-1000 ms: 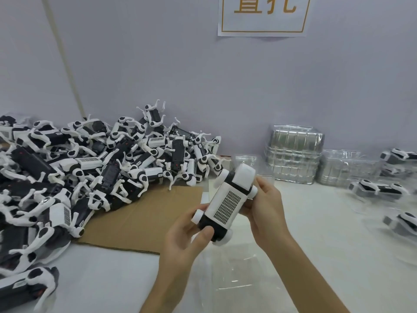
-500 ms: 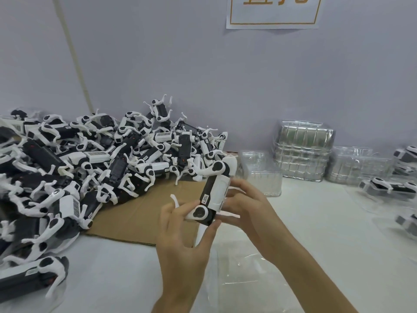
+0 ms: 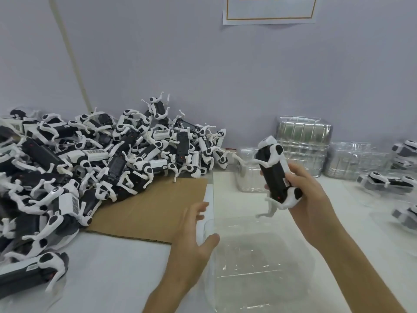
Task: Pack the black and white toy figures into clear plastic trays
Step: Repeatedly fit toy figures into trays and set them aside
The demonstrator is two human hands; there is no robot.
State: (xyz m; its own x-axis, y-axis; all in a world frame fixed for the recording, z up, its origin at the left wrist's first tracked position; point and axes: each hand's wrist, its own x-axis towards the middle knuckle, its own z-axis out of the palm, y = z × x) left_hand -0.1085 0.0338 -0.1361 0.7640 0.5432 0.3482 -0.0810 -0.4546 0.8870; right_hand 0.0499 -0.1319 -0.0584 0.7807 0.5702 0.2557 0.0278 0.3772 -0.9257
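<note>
**Figure** (image 3: 276,175): one, black and white, held above the far right of the tray, tilted, dark side to the camera, legs sticking out left.
**Right hand** (image 3: 309,199): fingers wrapped round the figure's near end; sole carrier.
**Left hand** (image 3: 194,236): spread wide, holding nothing, at the tray's left wall; whether it touches is unclear.
**Tray** (image 3: 259,267): clear, empty, near centre on the table.
**Change:** a second ago both hands held the figure, grille side up. It has since been turned over, and the left hand has let go and dropped to the tray. The handling looks finished and seating the figure appears next; the legs may need guiding into the mould.
**Pile** (image 3: 101,159): many unpacked figures, left, partly on cardboard (image 3: 153,206).
**Tray stacks** (image 3: 302,143): far right, by the wall.
**Packed figures** (image 3: 388,181): right edge.
</note>
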